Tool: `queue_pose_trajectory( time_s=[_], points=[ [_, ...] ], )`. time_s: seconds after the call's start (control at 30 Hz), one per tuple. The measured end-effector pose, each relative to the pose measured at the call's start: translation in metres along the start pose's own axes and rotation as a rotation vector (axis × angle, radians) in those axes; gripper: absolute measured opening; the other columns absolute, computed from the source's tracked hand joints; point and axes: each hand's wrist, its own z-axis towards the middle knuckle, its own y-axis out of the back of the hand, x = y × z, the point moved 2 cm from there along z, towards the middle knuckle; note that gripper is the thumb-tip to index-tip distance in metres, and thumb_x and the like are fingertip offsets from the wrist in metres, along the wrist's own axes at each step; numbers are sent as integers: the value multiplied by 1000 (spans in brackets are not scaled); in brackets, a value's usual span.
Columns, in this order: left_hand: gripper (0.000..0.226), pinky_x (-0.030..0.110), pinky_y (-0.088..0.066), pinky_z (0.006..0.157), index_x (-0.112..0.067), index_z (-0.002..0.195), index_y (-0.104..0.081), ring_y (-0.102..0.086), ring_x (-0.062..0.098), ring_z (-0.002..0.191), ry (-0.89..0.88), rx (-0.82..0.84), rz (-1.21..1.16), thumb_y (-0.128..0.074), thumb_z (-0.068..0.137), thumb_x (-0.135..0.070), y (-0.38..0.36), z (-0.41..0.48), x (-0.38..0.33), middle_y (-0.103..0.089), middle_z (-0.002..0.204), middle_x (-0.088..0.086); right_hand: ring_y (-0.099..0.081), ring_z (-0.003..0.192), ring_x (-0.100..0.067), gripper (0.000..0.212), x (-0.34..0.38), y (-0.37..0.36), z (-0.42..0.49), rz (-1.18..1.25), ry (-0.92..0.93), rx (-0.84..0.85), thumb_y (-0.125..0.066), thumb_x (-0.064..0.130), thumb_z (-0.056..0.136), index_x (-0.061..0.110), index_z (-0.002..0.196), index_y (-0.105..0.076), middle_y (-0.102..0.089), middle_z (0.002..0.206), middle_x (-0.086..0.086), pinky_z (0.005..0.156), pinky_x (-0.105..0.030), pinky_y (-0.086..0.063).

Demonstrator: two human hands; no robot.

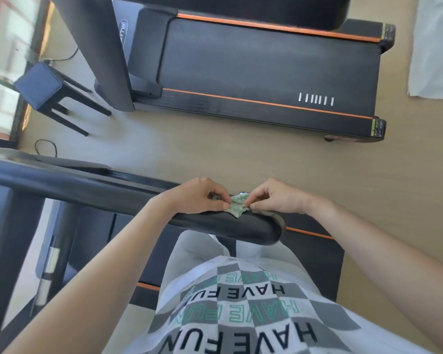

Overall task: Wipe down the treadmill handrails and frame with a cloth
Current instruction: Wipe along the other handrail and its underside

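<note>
**A:** What are the hands gripping?
**B:** The left hand and right hand each pinch the green cloth, fingertips closed tight on its edges.
**A:** Where is it?
**B:** It is bunched between the two pinches and rests on the black handrail directly beneath, near the rail's rounded end.

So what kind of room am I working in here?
Probably a small gym or home exercise room: a second treadmill stands across the wooden floor from the handrail under the cloth, and a stool sits off to the side.
</note>
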Motion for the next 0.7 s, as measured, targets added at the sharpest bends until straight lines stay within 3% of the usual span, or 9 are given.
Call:
queue_pose_trajectory(
  time_s=[0.13,0.3,0.43,0.57,0.7],
  points=[
    [14,27,-49,84,-33,106,-75,-62,7,90,-25,-116,51,-68,95,-37,-15,-3,-10,-72,99,-18,-65,81,4,15,-7,-1,-18,-33,17,-82,-70,18,92,27,98,-80,-76,87,19,80,-14,-47],
    [15,29,-42,73,-41,105,-72,-56,11,83,-51,-326,166,-67,92,-46,-31,-16,-16,-59,82,-28,-68,85,0,15,-3,-17,-34,-26,82,-280,-71,11,91,23,94,-79,-78,96,8,86,-20,-51],
    [11,30,-45,74,-36,99,-73,-61,16,89,-139,-562,245,-72,89,-42,-50,-28,-23,-69,95,-15,-72,91,-14,17,-1,-30,-51,-82,132,-411,-73,12,89,29,89,-79,-78,94,7,91,-32,-56],
    [8,30,-38,68,-24,81,-75,-57,24,75,-286,-860,298,-80,80,-30,-90,-33,-40,-68,82,-6,-73,88,-11,26,-7,-42,-68,-108,148,-566,-76,16,84,41,79,-74,-76,87,15,90,-40,-58],
    [10,34,-41,71,-23,76,-73,-56,23,79,-235,-1088,277,-77,80,-30,-138,-24,-61,-70,86,-6,-73,87,-14,18,-22,-46,-88,-66,122,-707,-80,15,82,32,80,-76,-77,88,7,84,-37,-59]
  ],
)
